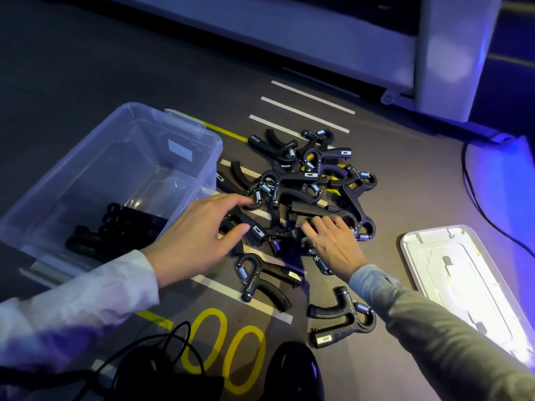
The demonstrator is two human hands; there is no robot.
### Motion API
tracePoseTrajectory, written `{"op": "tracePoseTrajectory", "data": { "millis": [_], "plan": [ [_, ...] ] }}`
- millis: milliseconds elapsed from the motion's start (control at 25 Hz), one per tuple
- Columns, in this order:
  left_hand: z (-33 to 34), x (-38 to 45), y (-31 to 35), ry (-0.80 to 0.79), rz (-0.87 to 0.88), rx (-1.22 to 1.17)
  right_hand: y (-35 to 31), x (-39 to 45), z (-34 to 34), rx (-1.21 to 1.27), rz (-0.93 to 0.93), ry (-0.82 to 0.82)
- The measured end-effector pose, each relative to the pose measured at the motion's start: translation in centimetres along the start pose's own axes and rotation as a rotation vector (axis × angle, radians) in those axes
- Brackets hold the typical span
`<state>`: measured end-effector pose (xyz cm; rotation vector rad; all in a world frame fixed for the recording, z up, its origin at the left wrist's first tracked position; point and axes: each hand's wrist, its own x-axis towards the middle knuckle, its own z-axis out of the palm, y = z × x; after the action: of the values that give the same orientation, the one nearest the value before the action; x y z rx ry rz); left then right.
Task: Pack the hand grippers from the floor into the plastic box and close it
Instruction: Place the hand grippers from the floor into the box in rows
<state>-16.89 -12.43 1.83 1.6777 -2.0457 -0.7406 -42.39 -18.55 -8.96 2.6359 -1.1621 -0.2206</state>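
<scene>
Head view looks down at a dark floor with painted lines. A big pile of black hand grippers [307, 186] sits in the middle, spreading toward 1 o'clock. Two more lie apart from the pile, one gripper [265, 277] at about 6 o'clock of it and another gripper [343, 316] near 5 o'clock.

At 9 o'clock of the pile stands the clear plastic box [191, 157], open on top. A few black grippers already lie in its near corner [115, 230]. The white lid [411, 247] lies flat on the floor at 4 o'clock, well apart from the box.

Both hands reach into the near edge of the pile. The left hand [199, 238] has its fingers spread out and mostly straight, touching a gripper but not wrapped round it. The right hand [333, 241] lies flat with straight fingers on top of the pile, holding nothing yet.

I think the packing step is only partly done, since most grippers are still on the floor. The next move calls for curling the fingers round one or two grippers and lifting them free. The springs and handles look hooked together, so a pull may drag others along. Then they go left into the box.
</scene>
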Motion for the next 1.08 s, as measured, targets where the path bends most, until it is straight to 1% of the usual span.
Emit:
{"op": "tracePoseTrajectory", "data": {
  "millis": [80,120,200,280,360,400,440,520,560,640,680,720,800,840,880,1000,1040,1080],
  "plan": [
    [-0.4,0.1,0.0,0.035,-0.056,-0.076,-0.8,0.4,-2.4,0.018,-0.128,0.224],
    [-0.5,0.3,0.0,0.043,-0.106,-0.136,-1.4,0.7,-4.0,0.027,-0.202,0.295],
    [-1.2,0.6,0.0,0.017,-0.228,-0.301,-2.9,1.7,-7.6,0.037,-0.333,0.398],
    [-2.8,0.7,-0.2,-0.071,-0.336,-0.503,-4.4,2.8,-10.8,0.049,-0.429,0.472],
    [-5.2,0.3,-0.4,-0.164,-0.363,-0.603,-5.4,4.2,-13.4,0.046,-0.5,0.518],
    [-6.5,0.0,-0.8,-0.167,-0.355,-0.613,-5.8,5.1,-14.4,0.041,-0.522,0.539],
    [-7.7,-0.2,-1.2,-0.138,-0.35,-0.637,-6.1,6.2,-15.3,0.047,-0.532,0.559],
    [-9.6,-0.7,-2.8,-0.004,-0.354,-0.759,-6.9,8.8,-16.9,0.121,-0.489,0.612],
    [-10.3,-0.8,-3.7,0.079,-0.363,-0.844,-7.4,10.2,-17.6,0.208,-0.422,0.634],
    [-11.4,-1.0,-5.6,0.24,-0.397,-1.008,-8.8,12.6,-18.7,0.488,-0.202,0.633],
    [-11.7,-1.2,-6.7,0.319,-0.411,-1.1,-9.8,13.7,-19.2,0.674,-0.081,0.567],
    [-11.9,-1.4,-7.6,0.382,-0.419,-1.181,-10.8,14.5,-20.0,0.875,0.03,0.448],
    [-11.9,-1.9,-9.5,0.444,-0.421,-1.268,-12.5,16.5,-20.6,1.244,0.183,0.147],
    [-11.7,-2.1,-10.3,0.456,-0.419,-1.309,-13.1,17.5,-20.7,1.38,0.228,0.026],
    [-11.4,-2.4,-11.0,0.472,-0.424,-1.356,-13.7,18.6,-20.6,1.46,0.236,-0.074],
    [-10.6,-2.5,-13.0,0.518,-0.44,-1.464,-15.6,20.3,-20.0,1.559,0.123,-0.339],
    [-10.2,-2.4,-13.7,0.506,-0.447,-1.455,-15.8,20.6,-19.6,1.58,0.119,-0.382],
    [-9.8,-2.4,-14.5,0.467,-0.472,-1.368,-15.9,21.0,-19.0,1.581,0.137,-0.4]
  ]
}}
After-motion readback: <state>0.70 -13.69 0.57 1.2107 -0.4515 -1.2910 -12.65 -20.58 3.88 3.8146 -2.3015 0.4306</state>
